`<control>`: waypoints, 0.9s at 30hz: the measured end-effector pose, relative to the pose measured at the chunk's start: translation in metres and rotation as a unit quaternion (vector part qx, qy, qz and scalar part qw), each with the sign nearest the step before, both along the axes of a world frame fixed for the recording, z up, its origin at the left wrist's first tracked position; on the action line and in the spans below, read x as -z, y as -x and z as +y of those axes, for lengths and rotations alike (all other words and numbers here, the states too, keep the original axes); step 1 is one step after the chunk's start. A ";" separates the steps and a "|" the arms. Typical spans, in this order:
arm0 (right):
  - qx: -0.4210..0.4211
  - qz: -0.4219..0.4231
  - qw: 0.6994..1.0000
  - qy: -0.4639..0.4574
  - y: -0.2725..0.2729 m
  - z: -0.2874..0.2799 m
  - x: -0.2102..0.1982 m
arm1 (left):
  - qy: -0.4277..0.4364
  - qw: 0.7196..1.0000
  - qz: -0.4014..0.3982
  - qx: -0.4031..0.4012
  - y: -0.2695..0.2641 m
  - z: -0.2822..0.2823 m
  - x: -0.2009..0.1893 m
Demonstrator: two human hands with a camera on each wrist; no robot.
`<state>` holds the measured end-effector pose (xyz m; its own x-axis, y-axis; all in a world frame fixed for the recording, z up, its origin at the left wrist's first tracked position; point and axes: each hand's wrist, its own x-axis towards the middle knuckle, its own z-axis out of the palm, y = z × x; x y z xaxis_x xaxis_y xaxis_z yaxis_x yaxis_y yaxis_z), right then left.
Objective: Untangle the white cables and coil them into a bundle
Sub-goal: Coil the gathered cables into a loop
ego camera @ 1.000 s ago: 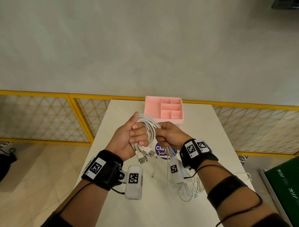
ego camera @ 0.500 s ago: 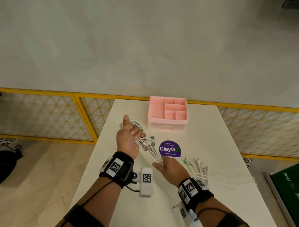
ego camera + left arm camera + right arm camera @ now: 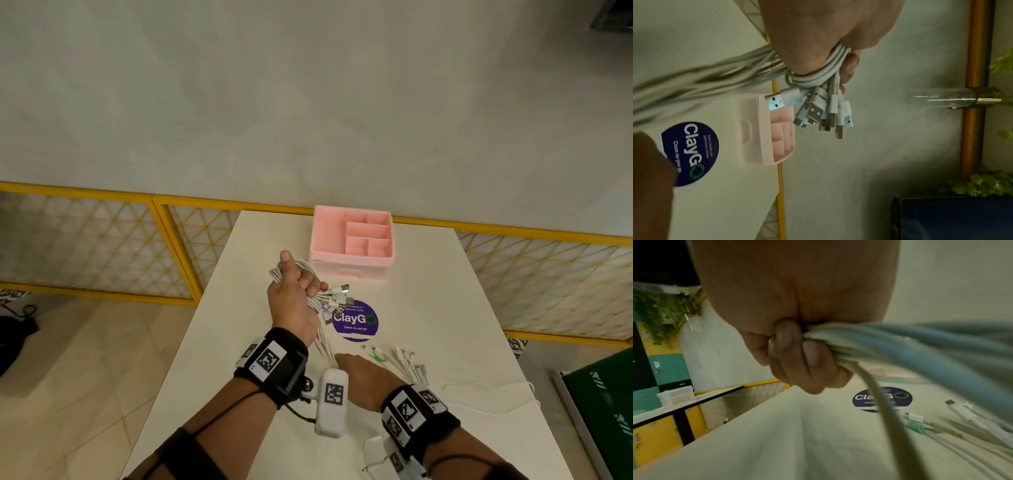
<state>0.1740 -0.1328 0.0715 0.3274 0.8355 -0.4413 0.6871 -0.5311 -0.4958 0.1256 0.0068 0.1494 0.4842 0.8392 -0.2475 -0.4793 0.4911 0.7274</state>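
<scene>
Since half a second ago the right hand (image 3: pixel 368 380) has drawn back toward the body, away from the round purple sticker (image 3: pixel 355 320), pulling the strands taut between the two hands; the left hand (image 3: pixel 293 301) has stayed raised just left of the sticker.

The smooth, pale bench (image 3: pixel 428 308) carries everything. Beyond the sticker, at the far edge, stands a pink plastic organiser (image 3: pixel 351 240), box-shaped with square and oblong compartments on top.

The white cables (image 3: pixel 818 76), round and smooth-jacketed, sit coiled in the left grip, which is clenched around the loops, with a cluster of metal-tipped USB plugs (image 3: pixel 818 112) dangling out of the fist above the sticker. From there the strands run down to the right grip, whose fingers (image 3: pixel 809 353) curl tightly around the gathered bunch.

Loose cable ends (image 3: pixel 404 359), one with a green collar, fan across the bench right of the sticker.
</scene>
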 end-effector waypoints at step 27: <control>0.013 0.025 0.988 -0.151 -0.084 0.001 -0.134 | -0.337 0.801 0.228 0.439 0.032 -0.021 0.034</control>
<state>0.2579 -0.1318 0.2058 0.3338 0.9233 -0.1900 0.6459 -0.3708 -0.6673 0.0940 -0.0142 0.1152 0.9488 0.2435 -0.2011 0.2272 -0.0838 0.9702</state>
